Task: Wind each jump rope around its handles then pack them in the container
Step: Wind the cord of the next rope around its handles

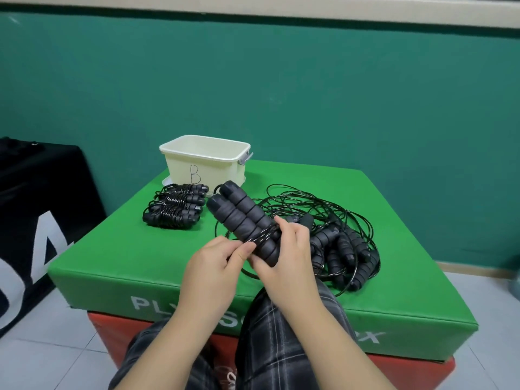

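Two black foam jump rope handles (239, 213) lie side by side above the green box, pointing away to the upper left. My right hand (287, 249) grips their near end. My left hand (222, 256) pinches the thin black cord (260, 235) where a few turns cross the handles. A cream container (208, 161) marked "B" stands open at the back of the box. In front of it lies a bundle of wound ropes (176, 208). A tangled heap of loose ropes and handles (337, 243) sits to the right.
The green padded box (135, 249) rests on a red box (408, 370). A black bag or panel (36, 209) stands at the left. My plaid-clad knees (270, 333) are under my forearms. A teal wall rises behind.
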`<control>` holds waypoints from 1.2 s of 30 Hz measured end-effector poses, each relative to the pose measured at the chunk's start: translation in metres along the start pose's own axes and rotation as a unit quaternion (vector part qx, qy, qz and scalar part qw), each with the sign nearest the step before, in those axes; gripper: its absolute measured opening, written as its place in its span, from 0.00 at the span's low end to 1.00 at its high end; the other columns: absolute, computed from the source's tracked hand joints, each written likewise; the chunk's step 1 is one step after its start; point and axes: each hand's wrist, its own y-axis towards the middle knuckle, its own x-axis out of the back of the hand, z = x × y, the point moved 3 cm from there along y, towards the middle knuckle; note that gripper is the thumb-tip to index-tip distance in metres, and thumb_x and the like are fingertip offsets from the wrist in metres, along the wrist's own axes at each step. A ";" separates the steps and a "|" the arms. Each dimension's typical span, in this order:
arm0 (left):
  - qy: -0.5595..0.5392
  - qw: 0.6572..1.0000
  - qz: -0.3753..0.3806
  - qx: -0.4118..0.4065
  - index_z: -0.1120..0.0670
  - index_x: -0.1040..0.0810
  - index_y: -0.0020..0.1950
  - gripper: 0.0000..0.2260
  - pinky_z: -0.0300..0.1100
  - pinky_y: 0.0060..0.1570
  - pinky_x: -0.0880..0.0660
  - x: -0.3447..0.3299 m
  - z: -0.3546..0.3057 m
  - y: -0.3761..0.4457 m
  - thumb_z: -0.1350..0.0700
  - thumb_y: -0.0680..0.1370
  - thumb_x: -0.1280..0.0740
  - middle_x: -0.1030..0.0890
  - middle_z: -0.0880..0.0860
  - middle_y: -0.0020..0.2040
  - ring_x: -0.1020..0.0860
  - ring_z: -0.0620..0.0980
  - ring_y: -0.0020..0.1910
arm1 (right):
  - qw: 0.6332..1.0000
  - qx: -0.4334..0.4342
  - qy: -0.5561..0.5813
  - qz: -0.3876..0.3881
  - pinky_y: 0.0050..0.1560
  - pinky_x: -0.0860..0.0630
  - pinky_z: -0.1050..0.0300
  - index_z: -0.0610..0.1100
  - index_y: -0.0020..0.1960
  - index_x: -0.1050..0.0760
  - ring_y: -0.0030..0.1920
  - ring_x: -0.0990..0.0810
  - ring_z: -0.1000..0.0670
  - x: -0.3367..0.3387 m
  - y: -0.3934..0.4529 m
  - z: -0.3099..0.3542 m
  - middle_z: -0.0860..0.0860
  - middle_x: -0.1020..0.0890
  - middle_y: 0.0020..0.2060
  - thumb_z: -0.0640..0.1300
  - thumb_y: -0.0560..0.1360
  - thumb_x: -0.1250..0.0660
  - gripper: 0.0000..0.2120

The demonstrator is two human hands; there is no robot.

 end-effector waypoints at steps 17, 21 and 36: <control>-0.119 0.992 -0.008 0.039 0.50 0.37 0.40 0.14 0.41 0.33 0.38 -0.021 0.018 0.006 0.42 0.77 0.40 0.34 0.47 0.33 0.35 0.41 0.30 | 0.952 -0.127 0.278 -0.020 0.50 0.21 0.57 0.47 0.56 0.22 0.43 0.20 0.60 -0.007 0.000 0.000 0.58 0.19 0.39 0.53 0.75 0.32 0.14; -0.100 0.994 0.002 0.034 0.48 0.39 0.40 0.17 0.43 0.34 0.36 -0.028 0.025 0.018 0.35 0.72 0.45 0.35 0.47 0.33 0.35 0.41 0.30 | 0.907 -0.162 0.387 -0.025 0.30 0.25 0.62 0.38 0.48 0.24 0.32 0.22 0.53 -0.012 0.003 0.003 0.47 0.20 0.37 0.49 0.77 0.34 0.13; -0.063 0.995 0.070 -0.045 0.38 0.31 0.27 0.17 0.34 0.32 0.38 -0.001 0.025 0.001 0.39 0.77 0.39 0.31 0.43 0.30 0.32 0.40 0.31 | 0.934 -0.108 0.338 -0.042 0.45 0.26 0.65 0.56 0.50 0.23 0.42 0.22 0.59 -0.007 -0.009 -0.005 0.54 0.19 0.46 0.49 0.80 0.40 0.08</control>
